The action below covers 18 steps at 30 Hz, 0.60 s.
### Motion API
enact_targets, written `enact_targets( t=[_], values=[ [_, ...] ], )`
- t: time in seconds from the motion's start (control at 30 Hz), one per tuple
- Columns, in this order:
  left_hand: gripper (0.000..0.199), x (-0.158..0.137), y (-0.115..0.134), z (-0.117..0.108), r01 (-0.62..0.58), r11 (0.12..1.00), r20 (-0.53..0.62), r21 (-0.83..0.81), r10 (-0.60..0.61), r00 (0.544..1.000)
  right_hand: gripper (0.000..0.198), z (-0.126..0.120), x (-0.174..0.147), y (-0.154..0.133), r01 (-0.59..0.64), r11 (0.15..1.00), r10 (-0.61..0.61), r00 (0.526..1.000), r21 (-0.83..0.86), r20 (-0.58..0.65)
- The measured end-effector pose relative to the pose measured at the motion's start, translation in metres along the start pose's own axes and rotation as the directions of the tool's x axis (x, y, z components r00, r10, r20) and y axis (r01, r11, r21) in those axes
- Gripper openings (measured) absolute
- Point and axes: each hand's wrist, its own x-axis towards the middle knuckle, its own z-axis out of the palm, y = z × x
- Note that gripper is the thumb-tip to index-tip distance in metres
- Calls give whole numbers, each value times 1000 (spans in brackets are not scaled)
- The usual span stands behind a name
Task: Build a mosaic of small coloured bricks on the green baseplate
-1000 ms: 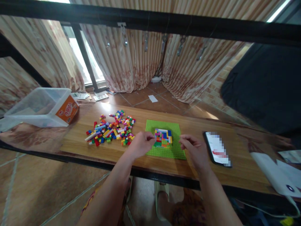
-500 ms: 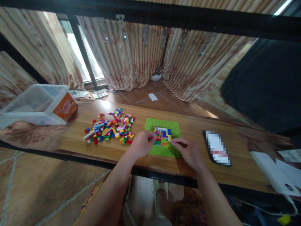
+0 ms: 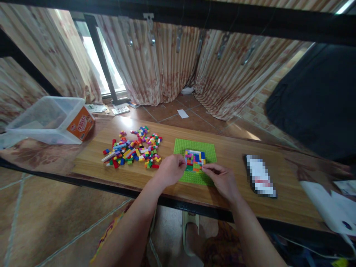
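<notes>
Brick build (image 3: 195, 159) sits on green baseplate (image 3: 210, 148) on table (image 3: 230, 154), between the two hands. Left hand (image 3: 171, 170) is curled at the build's left edge, right hand (image 3: 224, 180) has fingertips drawn in at its lower right; can't tell if either grips a brick. Loose bricks (image 3: 130, 151) lie left, box (image 3: 55, 135) farther left, phone (image 3: 260, 176) right

Left hand (image 3: 171, 170): fingers (image 3: 181, 161) curled at left edge of brick build (image 3: 195, 158). Right hand (image 3: 225, 182): fingers at its right edge. Can't tell if either grips a brick. Build's on green baseplate (image 3: 210, 149), wooden surface (image 3: 233, 157). Loose bricks (image 3: 132, 151) piled left, clear bin (image 3: 52, 136) farther left, phone (image 3: 260, 177) right.
</notes>
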Motion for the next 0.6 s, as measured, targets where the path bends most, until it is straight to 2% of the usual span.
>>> enact_targets(
  t=[0.13,0.33,0.6],
  values=[
    [21,0,-1,1,14,1000,-6,5,-14,1000,21,1,3,5,12,1000,-12,1000,8,-8],
    [21,-1,-1,1,29,999,-16,34,-28,999,24,4,3,4,-66,996,70,996,60,-51],
    [22,-3,3,-1,54,996,-3,76,-54,999,27,5,1,-1,-18,999,17,999,-34,-39]
  ],
)
